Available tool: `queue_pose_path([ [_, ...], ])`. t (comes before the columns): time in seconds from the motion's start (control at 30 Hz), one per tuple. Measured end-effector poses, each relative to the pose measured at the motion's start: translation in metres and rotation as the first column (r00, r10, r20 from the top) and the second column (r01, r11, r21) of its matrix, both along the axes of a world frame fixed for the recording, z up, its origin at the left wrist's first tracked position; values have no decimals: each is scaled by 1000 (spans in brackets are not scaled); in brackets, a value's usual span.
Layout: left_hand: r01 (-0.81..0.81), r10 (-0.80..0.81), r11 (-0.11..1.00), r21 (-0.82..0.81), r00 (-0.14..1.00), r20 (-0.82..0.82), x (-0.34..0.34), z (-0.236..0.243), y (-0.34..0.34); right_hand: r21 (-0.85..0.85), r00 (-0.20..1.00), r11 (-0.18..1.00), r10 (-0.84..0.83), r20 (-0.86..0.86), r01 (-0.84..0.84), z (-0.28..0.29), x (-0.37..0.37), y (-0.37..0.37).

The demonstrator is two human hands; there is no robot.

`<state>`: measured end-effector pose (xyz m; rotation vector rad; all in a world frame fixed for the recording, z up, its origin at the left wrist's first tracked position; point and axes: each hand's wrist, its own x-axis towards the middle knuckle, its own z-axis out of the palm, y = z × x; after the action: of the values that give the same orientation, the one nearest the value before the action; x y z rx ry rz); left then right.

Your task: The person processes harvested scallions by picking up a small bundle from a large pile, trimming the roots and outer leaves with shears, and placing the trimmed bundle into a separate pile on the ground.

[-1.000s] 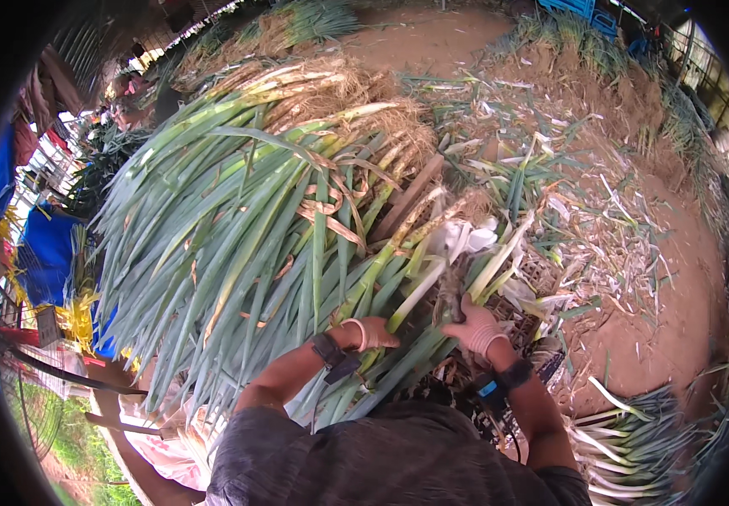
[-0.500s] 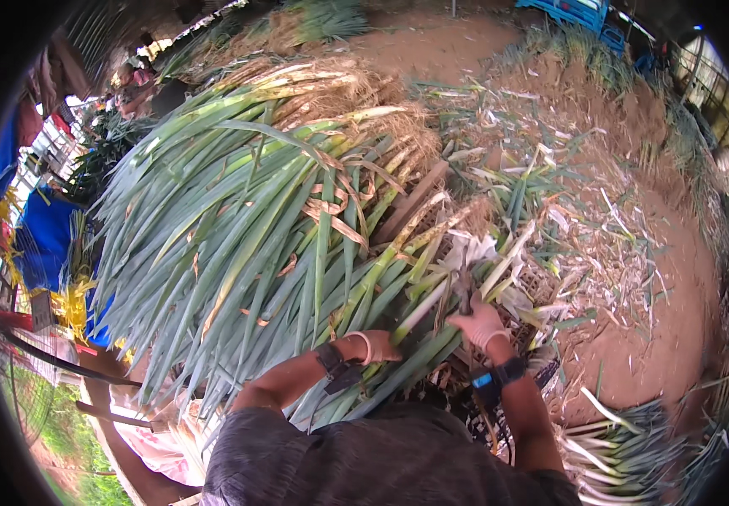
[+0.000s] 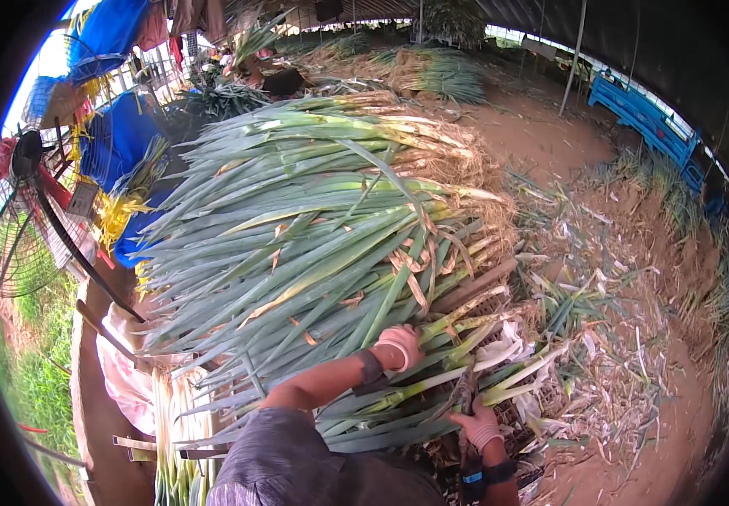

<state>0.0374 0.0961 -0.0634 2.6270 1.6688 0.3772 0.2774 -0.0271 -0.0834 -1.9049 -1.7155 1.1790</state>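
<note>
My left hand [image 3: 400, 347], in a pale glove, lies over the near right part of a big heap of long green onions [image 3: 314, 228]. Its fingers curl down around a green onion stalk [image 3: 440, 325], their tips partly hidden. Nearer to me, my gloved right hand [image 3: 481, 427] is closed on a slim dark tool [image 3: 466, 390] that points away from me. Beside the tool lie green onions with whitish stems [image 3: 508, 384] and loose pale peel [image 3: 504, 346]. The heap's leaves point left and its brown roots [image 3: 470, 156] point right.
A wooden bar [image 3: 474, 285] sticks out of the heap's right side. Peeled scraps [image 3: 618, 363] litter the earth floor beyond. A fan [image 3: 23, 194] and blue sheeting [image 3: 116, 143] stand at left. Farther back are another onion pile [image 3: 445, 76] and a blue cart-like frame [image 3: 647, 118].
The view has swung, so the heap sits farther right and lower. My left hand has moved from the stems by the tool up onto the heap. My right hand keeps the tool.
</note>
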Motion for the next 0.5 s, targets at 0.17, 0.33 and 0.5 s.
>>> queue_pose_path([
  [0.17, -142, 92, 968, -208, 968, -233, 17, -17, 22, -59, 997, 996, -67, -42, 64, 4, 10, -22],
  [0.33, -81, 47, 942, -325, 993, -111, 20, 7, -12, 244, 991, 963, -87, -105, 110, -7, 20, -86],
  [0.5, 45, -75, 960, -278, 993, -96, 42, -21, -43, -11, 980, 981, -195, 42, 196, 8, 6, -113],
])
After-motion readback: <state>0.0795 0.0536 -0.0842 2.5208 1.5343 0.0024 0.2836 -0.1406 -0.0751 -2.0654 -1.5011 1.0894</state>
